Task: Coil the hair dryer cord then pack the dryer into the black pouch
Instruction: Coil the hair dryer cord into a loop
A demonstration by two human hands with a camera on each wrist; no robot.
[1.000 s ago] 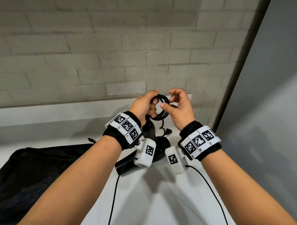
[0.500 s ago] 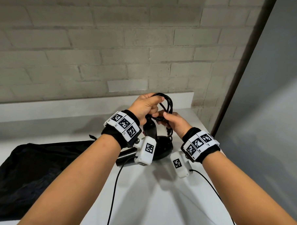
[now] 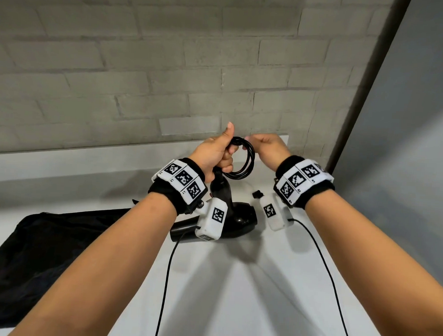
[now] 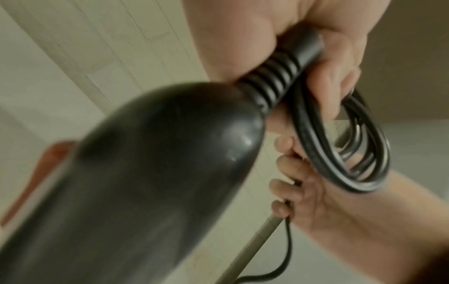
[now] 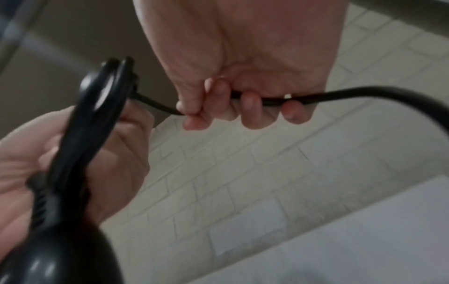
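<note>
The black pouch [image 3: 47, 246] lies flat on the table [image 3: 234, 308], left of the hair dryer [image 3: 228, 214]. The coiled cord [image 3: 243, 161] is gripped by the left hand [image 3: 216, 155]; its loose end is pinched by the right hand [image 3: 269, 149]. Coiling is judged nearly finished; the tail must be wound on next.

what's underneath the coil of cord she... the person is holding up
Below the coiled cord, gripped by the left hand, the hair dryer hangs by its handle, its body low over the white counter. Whether it touches the counter is hidden behind the wrist cameras.
</note>
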